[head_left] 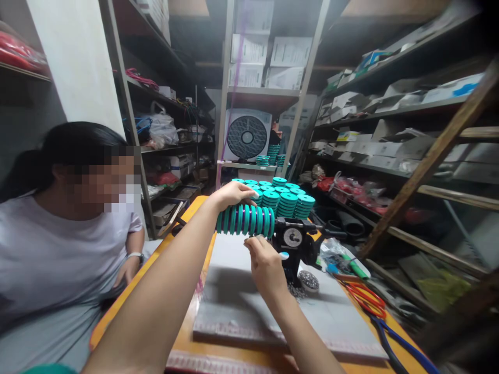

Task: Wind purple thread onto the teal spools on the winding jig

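Note:
A row of green ring-shaped spools (245,220) with dark windings between them sits on the shaft of a black hand-crank winding machine (294,241) with a round dial. My left hand (234,193) reaches over the top of the row, fingers stretched out to the right just above the spools; I cannot tell whether they touch. Just below the row's right part, my right hand (267,262) has its fingertips pinched together. Whatever lies between them is too small to make out. Behind the machine stand several stacks of green spools (287,203).
A grey board (230,296) lies on the yellow table (183,343). A dish of small metal pieces (309,280) is beside the machine's base. Blue-handled pliers (405,345) and orange-red handles (366,299) lie at right. Another person (74,249) sits at left. A box fan (247,136) stands behind.

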Demonstrator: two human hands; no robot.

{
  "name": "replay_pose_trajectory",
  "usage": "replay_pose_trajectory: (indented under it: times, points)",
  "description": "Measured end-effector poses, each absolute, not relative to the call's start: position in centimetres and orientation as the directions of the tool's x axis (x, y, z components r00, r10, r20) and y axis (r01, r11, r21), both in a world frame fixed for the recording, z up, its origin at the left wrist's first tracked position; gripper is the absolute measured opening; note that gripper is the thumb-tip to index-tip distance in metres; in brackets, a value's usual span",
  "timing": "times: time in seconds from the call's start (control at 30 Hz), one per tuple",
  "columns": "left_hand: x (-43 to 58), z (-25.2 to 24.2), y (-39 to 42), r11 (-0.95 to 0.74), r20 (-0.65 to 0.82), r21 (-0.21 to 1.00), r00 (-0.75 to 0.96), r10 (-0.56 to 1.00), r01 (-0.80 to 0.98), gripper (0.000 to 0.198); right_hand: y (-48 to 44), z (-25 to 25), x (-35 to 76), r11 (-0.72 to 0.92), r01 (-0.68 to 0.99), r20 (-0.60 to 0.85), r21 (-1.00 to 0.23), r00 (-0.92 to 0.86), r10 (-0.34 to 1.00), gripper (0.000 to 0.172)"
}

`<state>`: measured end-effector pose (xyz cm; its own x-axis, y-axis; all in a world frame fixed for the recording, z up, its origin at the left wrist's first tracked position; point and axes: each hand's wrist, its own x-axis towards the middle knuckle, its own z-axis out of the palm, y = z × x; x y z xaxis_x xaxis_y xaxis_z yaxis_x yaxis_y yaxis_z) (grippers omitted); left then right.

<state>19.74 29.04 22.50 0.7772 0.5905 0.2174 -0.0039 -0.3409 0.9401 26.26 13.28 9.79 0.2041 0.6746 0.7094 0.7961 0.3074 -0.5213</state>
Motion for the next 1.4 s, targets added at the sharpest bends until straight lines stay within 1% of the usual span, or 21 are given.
replay_pose_trajectory:
  times: [0.13, 0.2, 0.27, 0.37, 0.47, 0.53, 0.67, 0.73, 0.8, 0.87, 1.0, 1.13, 1.23, 1.4]
  points:
    - [18.7, 22.9, 28.0, -0.364, 0.277, 0.929, 0.777, 0.565, -0.067, 0.019, 10.8, 11.3, 26.5, 0.342, 0.821, 0.646, -0.456, 0.041, 0.762, 0.02]
    - [18.3, 22.9, 27.4, -0.378, 0.315, 0.92, 0.768, 0.558, -0.104, 0.022, 9.2, 12.6, 27.0, 0.357, 0.815, 0.637, -0.457, 0.02, 0.77, 0.019]
    - [18.0, 22.8, 26.9, -0.39, 0.355, 0.91, 0.752, 0.556, -0.141, 0.025, 8.0, 14.2, 27.7, 0.337, 0.808, 0.676, -0.483, 0.099, 0.731, 0.02]
    - [17.8, 22.5, 26.5, -0.406, 0.407, 0.893, 0.726, 0.554, -0.191, 0.029, 7.3, 16.6, 29.3, 0.294, 0.805, 0.744, -0.515, 0.251, 0.619, 0.02]
    - [17.8, 22.4, 26.4, -0.418, 0.431, 0.883, 0.719, 0.545, -0.213, 0.031, 7.7, 17.7, 30.4, 0.276, 0.822, 0.779, -0.498, 0.285, 0.558, 0.021]
    - [17.8, 22.4, 26.5, -0.418, 0.43, 0.883, 0.724, 0.539, -0.213, 0.032, 8.1, 17.5, 30.6, 0.265, 0.859, 0.8, -0.439, 0.24, 0.55, 0.02]
    - [17.8, 22.4, 26.8, -0.408, 0.415, 0.89, 0.737, 0.534, -0.205, 0.033, 8.8, 15.7, 30.3, 0.228, 0.939, 0.813, -0.256, 0.082, 0.576, 0.019]
    - [17.9, 22.4, 26.9, -0.394, 0.409, 0.895, 0.738, 0.536, -0.21, 0.035, 9.3, 15.4, 30.1, 0.212, 0.952, 0.83, -0.221, 0.07, 0.553, 0.021]
    - [18.0, 22.3, 26.9, -0.375, 0.414, 0.898, 0.727, 0.548, -0.229, 0.036, 10.3, 16.0, 30.1, 0.215, 0.947, 0.846, -0.237, 0.093, 0.526, 0.023]
    - [18.2, 22.3, 26.8, -0.367, 0.432, 0.894, 0.706, 0.561, -0.255, 0.038, 11.9, 17.3, 30.2, 0.232, 0.933, 0.836, -0.276, 0.114, 0.537, 0.023]
    - [18.2, 22.4, 26.8, -0.378, 0.456, 0.884, 0.687, 0.565, -0.276, 0.039, 16.4, 20.1, 31.0, 0.267, 0.896, 0.776, -0.355, 0.124, 0.619, 0.018]
    - [18.1, 22.4, 27.0, -0.397, 0.445, 0.885, 0.69, 0.571, -0.242, 0.04, 19.5, 20.7, 31.6, 0.315, 0.824, 0.712, -0.47, 0.143, 0.688, 0.013]
    - [18.1, 22.3, 27.3, -0.392, 0.444, 0.885, 0.713, 0.542, -0.253, 0.042, 19.8, 20.0, 31.7, 0.357, 0.762, 0.72, -0.541, 0.2, 0.664, 0.014]
    - [18.2, 22.2, 27.5, -0.378, 0.437, 0.886, 0.754, 0.491, -0.267, 0.04, 17.6, 19.4, 31.0, 0.483, 0.629, 0.753, -0.608, 0.265, 0.603, 0.021]
